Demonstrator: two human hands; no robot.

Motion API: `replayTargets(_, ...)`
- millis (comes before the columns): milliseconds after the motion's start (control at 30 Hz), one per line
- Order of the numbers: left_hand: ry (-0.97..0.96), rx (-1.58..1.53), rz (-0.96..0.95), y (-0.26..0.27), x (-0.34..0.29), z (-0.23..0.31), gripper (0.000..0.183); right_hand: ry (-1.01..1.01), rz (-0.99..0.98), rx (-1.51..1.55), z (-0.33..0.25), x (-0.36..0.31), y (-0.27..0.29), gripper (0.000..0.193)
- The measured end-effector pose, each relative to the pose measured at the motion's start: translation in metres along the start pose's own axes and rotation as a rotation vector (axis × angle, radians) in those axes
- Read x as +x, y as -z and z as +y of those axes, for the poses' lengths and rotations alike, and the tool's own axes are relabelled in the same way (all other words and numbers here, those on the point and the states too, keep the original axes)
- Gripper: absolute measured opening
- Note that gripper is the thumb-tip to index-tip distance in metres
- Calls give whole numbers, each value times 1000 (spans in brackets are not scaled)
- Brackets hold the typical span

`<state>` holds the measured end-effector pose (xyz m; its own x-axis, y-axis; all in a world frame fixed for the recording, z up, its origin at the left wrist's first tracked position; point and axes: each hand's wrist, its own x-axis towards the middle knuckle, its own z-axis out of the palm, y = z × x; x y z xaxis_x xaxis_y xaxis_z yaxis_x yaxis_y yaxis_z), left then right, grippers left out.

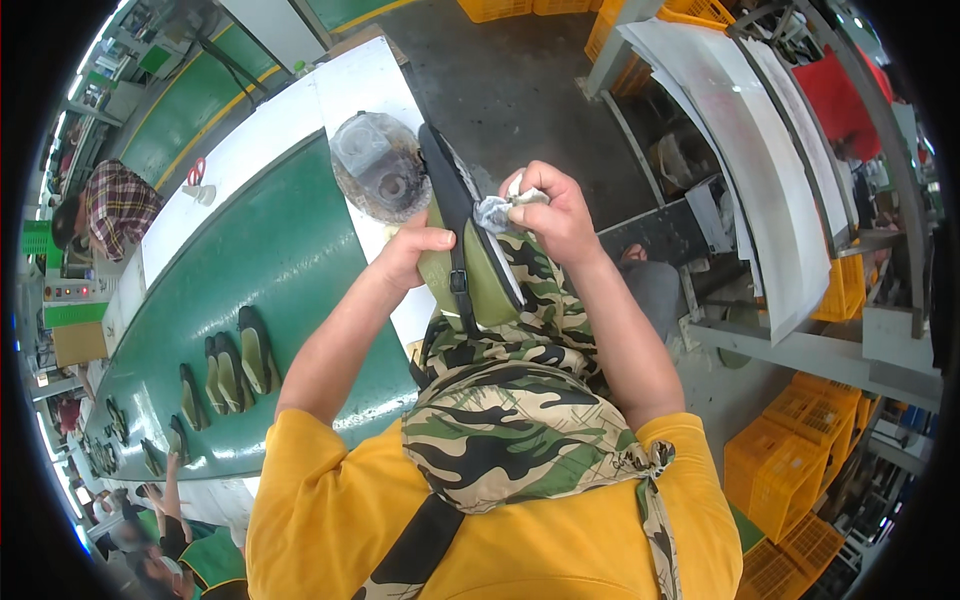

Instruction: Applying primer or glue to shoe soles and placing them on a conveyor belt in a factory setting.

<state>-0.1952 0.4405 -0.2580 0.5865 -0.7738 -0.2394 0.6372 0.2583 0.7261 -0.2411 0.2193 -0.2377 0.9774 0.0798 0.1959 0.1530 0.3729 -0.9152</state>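
A green and black shoe (484, 285) with a black buckled strap is held upright in front of me, above my camouflage apron. My left hand (407, 252) is closed around its left side, thumb lying across the green part. In my right hand (562, 218) a crumpled whitish-grey rag (492, 214) is pinched between thumb and fingers, close against the shoe's right edge. Just beyond my left hand, a round clear plastic tub (372, 150) with dark stains stands on the white table edge (370, 75).
A green conveyor belt (310, 260) on the left carries several green and black shoes (259, 355). Red-handled scissors (197, 170) lie on its far white border. Co-workers, one in a plaid shirt (122, 205), are around the belt. A rack of white sheets (735, 150) and yellow crates (780, 480) stand at right.
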Motion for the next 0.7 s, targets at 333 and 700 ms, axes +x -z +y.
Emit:
replayTargets(333, -122, -83, 88, 4, 12, -5, 52, -73, -8, -18, -7, -44, 32, 16)
replayTargets(700, -182, -91, 278, 54, 44, -30, 51, 72, 341, -359, 4, -69, 73, 15)
